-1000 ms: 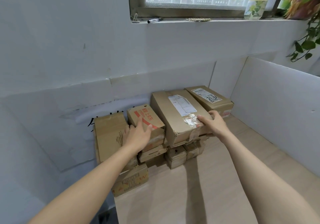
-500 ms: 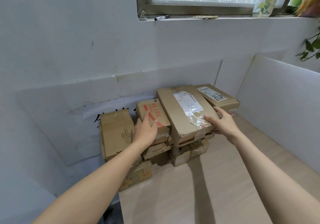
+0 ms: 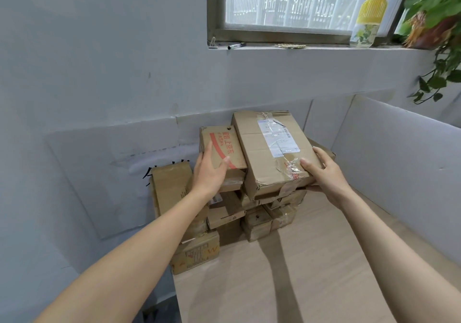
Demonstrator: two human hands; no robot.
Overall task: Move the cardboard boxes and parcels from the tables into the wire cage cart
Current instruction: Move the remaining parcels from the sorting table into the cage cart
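The large box (image 3: 264, 153), marked by a white shipping label, is gripped at its near right corner by the right hand (image 3: 324, 170), with the thumb set on the top face and the fingers wrapped round the right edge. The left hand (image 3: 208, 173) is laid on the small red-striped box (image 3: 224, 148), fingers straight along its left edge and thumb spread across the top; nothing is clasped. Both boxes are carried on a pile of smaller boxes (image 3: 257, 220) stacked against the wall at the back of the counter (image 3: 299, 272).
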